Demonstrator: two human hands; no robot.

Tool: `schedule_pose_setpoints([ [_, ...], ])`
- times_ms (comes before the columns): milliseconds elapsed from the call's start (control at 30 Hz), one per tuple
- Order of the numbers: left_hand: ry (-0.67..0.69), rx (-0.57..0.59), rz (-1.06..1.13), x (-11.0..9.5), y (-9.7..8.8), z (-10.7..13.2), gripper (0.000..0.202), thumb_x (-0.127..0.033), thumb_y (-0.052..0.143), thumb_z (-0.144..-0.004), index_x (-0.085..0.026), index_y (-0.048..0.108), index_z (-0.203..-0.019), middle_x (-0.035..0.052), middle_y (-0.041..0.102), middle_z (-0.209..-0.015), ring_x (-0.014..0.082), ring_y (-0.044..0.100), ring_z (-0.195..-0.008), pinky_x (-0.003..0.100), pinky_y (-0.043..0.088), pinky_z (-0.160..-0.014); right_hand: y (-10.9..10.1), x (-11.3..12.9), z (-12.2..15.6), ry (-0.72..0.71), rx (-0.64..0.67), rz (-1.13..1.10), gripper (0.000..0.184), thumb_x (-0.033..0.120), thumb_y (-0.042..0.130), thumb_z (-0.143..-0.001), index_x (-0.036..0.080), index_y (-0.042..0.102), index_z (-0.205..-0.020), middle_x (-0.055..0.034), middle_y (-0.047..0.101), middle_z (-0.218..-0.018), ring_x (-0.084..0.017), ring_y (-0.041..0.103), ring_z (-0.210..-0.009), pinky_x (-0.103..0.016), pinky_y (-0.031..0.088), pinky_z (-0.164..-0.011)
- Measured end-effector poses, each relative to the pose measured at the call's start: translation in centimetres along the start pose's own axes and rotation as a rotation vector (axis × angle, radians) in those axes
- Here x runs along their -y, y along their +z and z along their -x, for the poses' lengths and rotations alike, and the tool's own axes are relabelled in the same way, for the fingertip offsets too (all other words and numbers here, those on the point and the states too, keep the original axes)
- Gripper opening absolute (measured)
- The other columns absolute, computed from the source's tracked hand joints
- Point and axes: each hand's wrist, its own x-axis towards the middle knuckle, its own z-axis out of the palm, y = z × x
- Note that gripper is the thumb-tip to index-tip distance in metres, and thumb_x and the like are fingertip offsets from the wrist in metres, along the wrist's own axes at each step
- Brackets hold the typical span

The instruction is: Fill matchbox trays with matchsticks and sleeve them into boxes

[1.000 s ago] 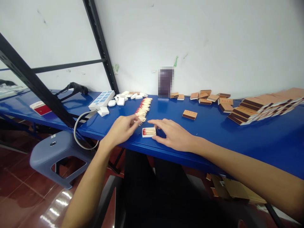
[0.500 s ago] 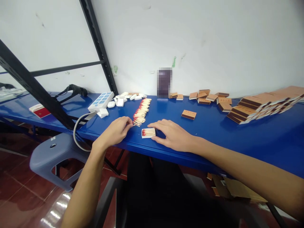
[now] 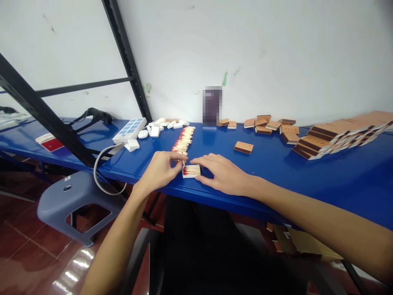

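A white matchbox tray [image 3: 191,176] lies on the blue table near its front edge, holding several red-headed matches [image 3: 192,170]. My right hand [image 3: 225,174] steadies the tray, with the thumb at its near right corner and fingertips at its far side. At the tray's left end, my left hand [image 3: 166,168] is closed in a pinch on a match, whose pale stick shows below the fingertips. Just beyond that hand stretches a long pile of loose matches [image 3: 183,139], heads mostly to the left; its near end is partly hidden by the fingers.
One closed matchbox [image 3: 243,147] lies right of the pile. Stacked matchboxes [image 3: 325,135] stand at the far right, with more scattered along the wall. White trays [image 3: 155,131] and a power strip [image 3: 130,130] sit left, beside a black metal post [image 3: 127,57].
My left hand has moved right from the near end of the match pile to the tray's left end, carrying a match. My right hand stays at the tray.
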Motion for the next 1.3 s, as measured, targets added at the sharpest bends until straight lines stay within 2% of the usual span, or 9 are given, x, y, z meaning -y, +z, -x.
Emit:
schedule_pose_setpoints([
  [133, 0.065, 0.065, -0.025, -0.5, -0.1, 0.2, 0.022, -0.028, 0.060, -0.091, -0.020, 0.078, -0.099, 0.0033, 0.076, -0.089, 0.0174, 0.064, -0.077, 0.029, 0.046, -0.071, -0.1, 0.1, 0.0, 0.015, 0.002, -0.026, 0.046, 0.037, 0.054, -0.095, 0.023, 0.049, -0.139, -0.0091, 0.068, -0.111, -0.029, 0.059, -0.103, -0.045, 0.046, -0.088],
  [267, 0.160, 0.109, -0.121, -1.1, 0.5, 0.1, 0.019, -0.030, 0.062, -0.091, -0.022, 0.079, -0.093, 0.0038, 0.066, -0.080, 0.0176, 0.058, -0.080, 0.030, 0.043, -0.074, -0.2, 0.2, 0.1, 0.025, 0.000, -0.040, 0.052, 0.036, 0.055, -0.094, 0.024, 0.043, -0.143, -0.0092, 0.067, -0.111, -0.029, 0.060, -0.101, -0.045, 0.046, -0.087],
  [367, 0.162, 0.125, -0.102, -1.3, 0.9, 0.1, 0.019, -0.032, 0.063, -0.092, -0.024, 0.079, -0.094, 0.0029, 0.060, -0.079, 0.0166, 0.057, -0.078, 0.030, 0.042, -0.073, -0.1, 0.2, 0.1, 0.034, 0.007, -0.040, 0.052, 0.035, 0.054, -0.095, 0.023, 0.042, -0.144, -0.0089, 0.067, -0.110, -0.029, 0.059, -0.100, -0.045, 0.046, -0.088],
  [467, 0.144, 0.086, -0.027, -1.3, 0.8, 0.1, 0.021, -0.038, 0.062, -0.092, -0.025, 0.077, -0.100, 0.0015, 0.061, -0.083, 0.0146, 0.056, -0.074, 0.028, 0.042, -0.071, 0.0, 0.1, 0.1, 0.032, 0.005, -0.044, 0.054, 0.036, 0.055, -0.095, 0.023, 0.041, -0.145, -0.0096, 0.067, -0.112, -0.029, 0.059, -0.102, -0.046, 0.046, -0.089],
  [567, 0.122, 0.001, -0.034, -0.5, 0.1, 0.0, 0.025, -0.038, 0.056, -0.095, -0.022, 0.075, -0.099, 0.0014, 0.061, -0.085, 0.0142, 0.056, -0.075, 0.028, 0.043, -0.071, 0.0, 0.0, 0.2, 0.016, -0.003, -0.035, 0.052, 0.037, 0.054, -0.095, 0.023, 0.043, -0.144, -0.0098, 0.066, -0.114, -0.028, 0.058, -0.104, -0.045, 0.045, -0.090],
  [667, 0.058, -0.060, -0.181, 1.4, -0.9, -0.1, 0.026, -0.034, 0.052, -0.097, -0.018, 0.072, -0.096, 0.0024, 0.060, -0.084, 0.0160, 0.056, -0.076, 0.030, 0.042, -0.072, -0.2, -0.1, 0.2, -0.023, 0.025, -0.016, 0.042, 0.036, 0.047, -0.099, 0.025, 0.049, -0.140, -0.0094, 0.065, -0.111, -0.027, 0.057, -0.101, -0.045, 0.044, -0.090],
  [833, -0.034, 0.010, -0.433, 3.8, -1.8, -0.1, 0.020, -0.031, 0.054, -0.094, -0.021, 0.070, -0.101, 0.0047, 0.060, -0.088, 0.0221, 0.057, -0.084, 0.034, 0.043, -0.078, -0.4, -0.2, 0.2, -0.111, 0.082, -0.029, 0.040, 0.035, 0.036, -0.104, 0.033, 0.054, -0.140, -0.0083, 0.061, -0.110, -0.024, 0.055, -0.096, -0.042, 0.043, -0.087],
  [1100, -0.005, 0.103, -0.405, 3.9, -0.4, -0.3, 0.028, -0.030, 0.044, -0.098, -0.021, 0.070, -0.107, 0.0077, 0.059, -0.098, 0.0243, 0.058, -0.095, 0.039, 0.045, -0.091, -0.4, -0.2, 0.2, -0.104, 0.110, -0.003, 0.038, 0.036, 0.040, -0.103, 0.027, 0.064, -0.130, -0.0096, 0.061, -0.112, -0.024, 0.055, -0.097, -0.043, 0.042, -0.087],
  [1300, -0.015, 0.073, -0.396, 3.9, -0.3, -0.3, 0.024, -0.029, 0.049, -0.096, -0.022, 0.068, -0.109, 0.0071, 0.057, -0.098, 0.0248, 0.058, -0.095, 0.040, 0.046, -0.089, -0.3, 0.0, 0.1, -0.069, 0.099, -0.017, 0.039, 0.037, 0.046, -0.101, 0.026, 0.057, -0.137, -0.0092, 0.062, -0.113, -0.025, 0.055, -0.100, -0.044, 0.043, -0.090],
])
